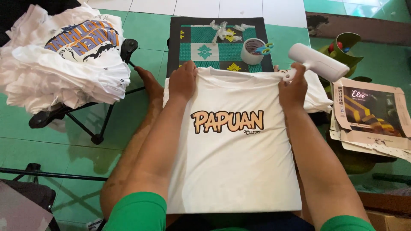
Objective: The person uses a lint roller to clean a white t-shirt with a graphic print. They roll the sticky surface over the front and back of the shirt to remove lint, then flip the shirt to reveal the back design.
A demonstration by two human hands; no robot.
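My left hand (183, 81) presses the collar end of a white printed T-shirt (233, 171) spread over my lap. My right hand (293, 87) pins the other shoulder while gripping a white lint roller (319, 63).

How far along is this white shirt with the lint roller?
Done: the white printed T-shirt lies flat and smooth on the lap. In hand: left hand pins the collar; right hand grips the lint roller, lifted off the cloth. Left: a shirt pile waits on the folding stool.
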